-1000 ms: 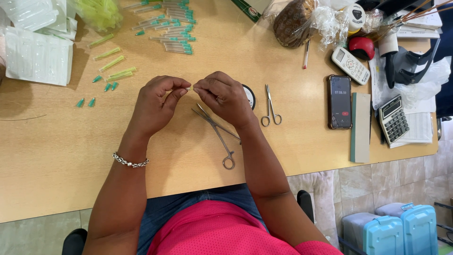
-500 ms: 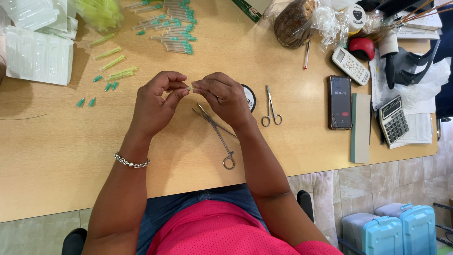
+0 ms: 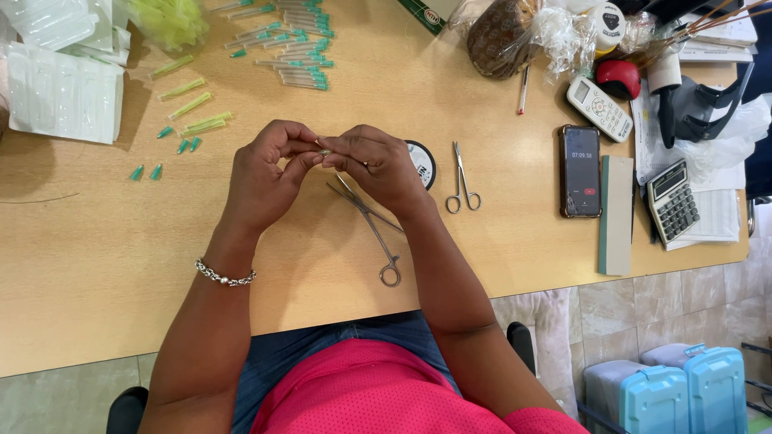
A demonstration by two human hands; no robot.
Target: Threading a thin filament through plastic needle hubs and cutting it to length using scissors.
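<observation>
Right over the middle of the table (image 3: 96, 265), both hands met fingertip to fingertip. The left hand (image 3: 261, 173) and the right hand (image 3: 378, 165) each pinched a tiny pale piece (image 3: 323, 150) between thumb and finger; it was too small to tell what it was. The other fingers on both hands were curled in.

Just under the right hand, toward 6 o'clock, lay long metal clamps (image 3: 371, 229) with ring handles. At 3 o'clock from the hands sat a small round tin (image 3: 422, 163), partly hidden by the right hand, and beside it little scissors (image 3: 462, 181). Farther out at 3 o'clock lay a phone (image 3: 581, 170). At 12 o'clock there was a pile of capped needles (image 3: 293, 48). At 9 o'clock small green caps (image 3: 165, 153) lay scattered. A silver bracelet (image 3: 225, 277) sat on the left wrist.
</observation>
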